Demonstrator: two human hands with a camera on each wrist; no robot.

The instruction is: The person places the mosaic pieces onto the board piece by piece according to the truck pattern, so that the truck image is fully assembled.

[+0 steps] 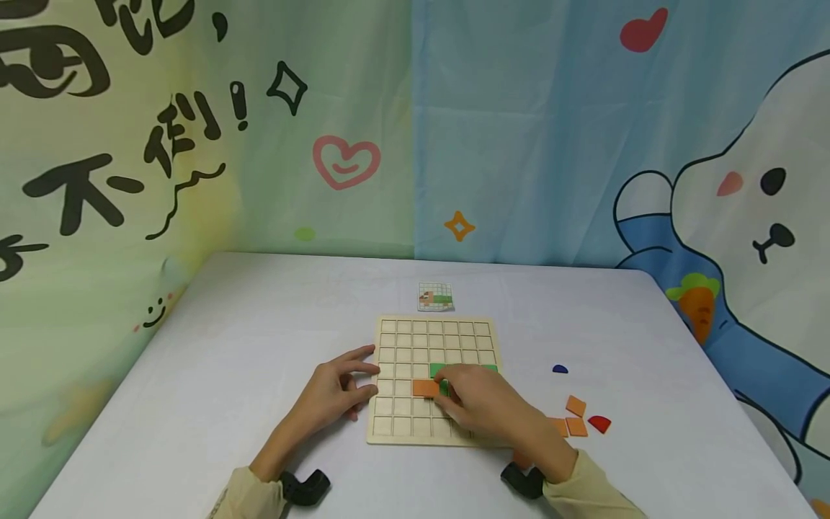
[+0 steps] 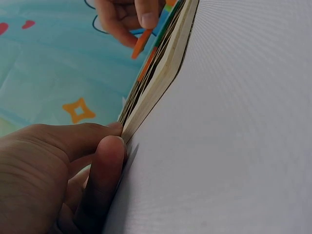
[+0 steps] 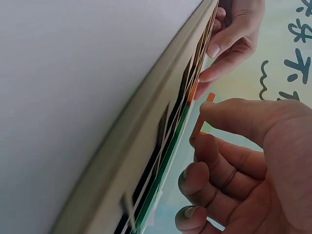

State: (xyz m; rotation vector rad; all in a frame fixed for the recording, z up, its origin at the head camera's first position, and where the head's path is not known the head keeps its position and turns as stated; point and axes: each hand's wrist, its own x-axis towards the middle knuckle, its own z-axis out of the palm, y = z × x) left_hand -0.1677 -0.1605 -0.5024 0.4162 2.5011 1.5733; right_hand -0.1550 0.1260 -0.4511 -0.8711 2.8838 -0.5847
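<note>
My right hand (image 1: 483,400) is over the middle of a wooden grid board (image 1: 397,405). It pinches an orange tile (image 3: 201,118) between thumb and fingertips, tilted just off the board in the right wrist view. An orange piece (image 1: 424,388) lies in the grid beside those fingertips. Green pieces (image 1: 436,370) lie in the row behind, partly hidden by the hand. My left hand (image 1: 337,386) rests at the board's left edge, its fingertips touching the rim; in the left wrist view its thumb and finger (image 2: 108,155) meet the wooden side.
Right of the board lie several loose orange tiles (image 1: 576,427), a red rounded piece (image 1: 599,424) and a blue half-round piece (image 1: 560,369). A small picture card (image 1: 435,297) lies behind the board. The white table (image 1: 292,303) meets a printed curtain (image 1: 506,144).
</note>
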